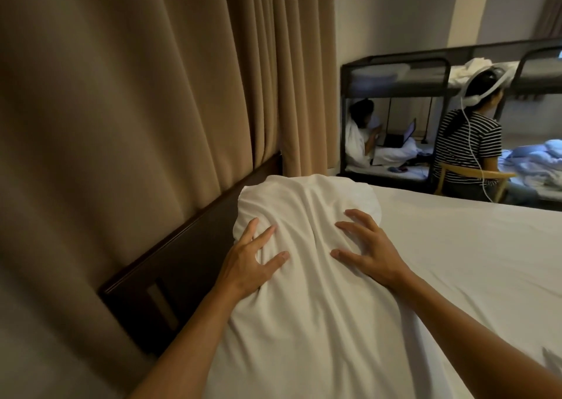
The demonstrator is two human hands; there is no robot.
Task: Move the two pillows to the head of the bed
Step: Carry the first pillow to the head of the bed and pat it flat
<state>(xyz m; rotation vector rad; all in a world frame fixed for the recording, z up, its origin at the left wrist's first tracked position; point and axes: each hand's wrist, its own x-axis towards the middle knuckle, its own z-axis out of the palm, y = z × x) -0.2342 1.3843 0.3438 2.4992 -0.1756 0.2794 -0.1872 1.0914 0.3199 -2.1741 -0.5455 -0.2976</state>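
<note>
Head view: I have both hands pressed on a white pillow (304, 277) at the head of the bed (456, 261).

My left hand (249, 261) lies on the pillow's left side, grip wide, fingers spread and sinking into the cloth; my right hand (365, 249) does the same on the right side, holding nothing. The pillow lies along the dark headboard (170, 277), touching it, with tan curtains (121, 94) behind. Its near end runs out of the frame, and I can make out only one pillow for certain. Far off, a bunk bed (395, 64) and two people are dim and small.
</note>
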